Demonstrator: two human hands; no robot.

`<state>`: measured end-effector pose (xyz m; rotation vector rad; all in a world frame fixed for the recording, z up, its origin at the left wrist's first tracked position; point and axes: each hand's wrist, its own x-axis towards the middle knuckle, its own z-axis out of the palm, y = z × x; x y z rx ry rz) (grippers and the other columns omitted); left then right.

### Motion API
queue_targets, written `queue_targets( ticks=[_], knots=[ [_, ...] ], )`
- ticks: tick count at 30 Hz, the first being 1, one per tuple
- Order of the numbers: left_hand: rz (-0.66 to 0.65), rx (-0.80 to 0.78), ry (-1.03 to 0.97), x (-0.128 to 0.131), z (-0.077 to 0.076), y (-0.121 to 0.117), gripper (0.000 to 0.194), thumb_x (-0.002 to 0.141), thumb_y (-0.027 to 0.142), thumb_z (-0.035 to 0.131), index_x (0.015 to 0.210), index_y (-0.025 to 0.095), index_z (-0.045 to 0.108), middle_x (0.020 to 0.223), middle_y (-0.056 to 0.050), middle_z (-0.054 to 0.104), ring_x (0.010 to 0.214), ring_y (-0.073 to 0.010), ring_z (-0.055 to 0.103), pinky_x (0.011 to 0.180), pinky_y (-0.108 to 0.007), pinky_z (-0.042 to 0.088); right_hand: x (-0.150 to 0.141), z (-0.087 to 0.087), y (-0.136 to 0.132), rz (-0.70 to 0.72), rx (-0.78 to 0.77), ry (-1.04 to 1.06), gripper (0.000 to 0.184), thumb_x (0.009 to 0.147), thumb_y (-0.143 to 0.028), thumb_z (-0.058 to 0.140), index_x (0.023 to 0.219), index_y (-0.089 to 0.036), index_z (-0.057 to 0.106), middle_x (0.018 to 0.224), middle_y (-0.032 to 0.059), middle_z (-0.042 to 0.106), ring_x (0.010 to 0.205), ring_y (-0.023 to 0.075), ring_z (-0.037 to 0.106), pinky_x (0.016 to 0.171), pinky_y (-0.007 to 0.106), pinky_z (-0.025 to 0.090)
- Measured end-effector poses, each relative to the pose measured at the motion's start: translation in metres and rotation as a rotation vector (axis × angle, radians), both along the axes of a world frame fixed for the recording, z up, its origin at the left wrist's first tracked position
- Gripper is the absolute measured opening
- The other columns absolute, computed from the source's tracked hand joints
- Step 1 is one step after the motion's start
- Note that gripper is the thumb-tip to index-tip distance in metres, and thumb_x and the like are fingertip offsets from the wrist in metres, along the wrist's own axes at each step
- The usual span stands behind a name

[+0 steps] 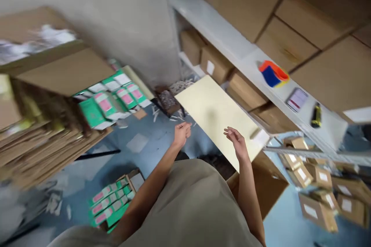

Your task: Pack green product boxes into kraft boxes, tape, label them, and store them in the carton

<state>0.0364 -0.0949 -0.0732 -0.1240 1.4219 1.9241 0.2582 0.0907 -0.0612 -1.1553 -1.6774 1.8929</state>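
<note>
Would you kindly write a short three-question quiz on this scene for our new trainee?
1. Which shows in front of the pale board?
A) Only the left hand
B) Only the right hand
C) Both hands
2. Fill in the colour: the phone-like device lies between the orange-and-blue item and the black-and-____ tool.
3. True or false: the phone-like device lies on the pale board.

Key: 1. B. 2. Yellow. 3. False; it lies on the white shelf.
</note>
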Motion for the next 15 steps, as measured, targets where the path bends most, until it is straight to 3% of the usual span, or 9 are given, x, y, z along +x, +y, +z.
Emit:
queue_targets(
  ticks=[4, 8, 12, 15],
  knots=[
    [0.200, 0.029, -0.049, -0.064, 0.008, -0.094, 0.060, 0.070, 0.032, 0.084, 0.059, 0.025, 0.025, 0.050, 0.013, 0.018, 0.044, -0.0022, 0.011, 0.045, -0.021, 0.010, -0.108, 0.009, -0.047, 0.218, -0.002, 0.038, 0.059, 0.090, -0.068, 0.086, 0.132, -0.026, 0.078, 0.139, 0.0140, 0.082, 0.127, 0.0326, 0.079, 0.121, 0.057, 0.055],
    [0.386, 0.032, -0.050, -0.112, 0.005, -0.170, 0.050, 0.070, 0.030, 0.078, 0.061, 0.026, 0.030, 0.050, 0.013, 0.017, 0.044, -0.0036, 0.011, 0.045, -0.022, 0.010, -0.208, -0.004, -0.101, 0.394, -0.002, 0.032, 0.067, 0.085, -0.072, 0.087, 0.133, -0.026, 0.078, 0.140, 0.0142, 0.081, 0.126, 0.0344, 0.079, 0.119, 0.057, 0.057],
    [0.653, -0.054, -0.127, -0.151, -0.008, -0.223, 0.045, 0.077, 0.029, 0.075, 0.067, 0.026, 0.031, 0.053, 0.013, 0.017, 0.046, -0.0057, 0.012, 0.045, -0.023, 0.013, -0.293, -0.018, -0.158, 0.630, -0.022, 0.014, 0.067, 0.082, -0.071, 0.088, 0.133, -0.028, 0.079, 0.140, 0.0136, 0.081, 0.125, 0.0356, 0.079, 0.115, 0.054, 0.060],
    [0.792, -0.105, -0.220, -0.178, -0.024, -0.247, 0.036, 0.084, 0.030, 0.076, 0.072, 0.024, 0.043, 0.059, 0.011, 0.034, 0.047, -0.0056, 0.029, 0.048, -0.021, 0.024, -0.351, -0.027, -0.193, 0.807, -0.023, 0.007, 0.068, 0.082, -0.069, 0.088, 0.135, -0.028, 0.079, 0.140, 0.0123, 0.081, 0.122, 0.0334, 0.080, 0.112, 0.050, 0.062]
  ],
)
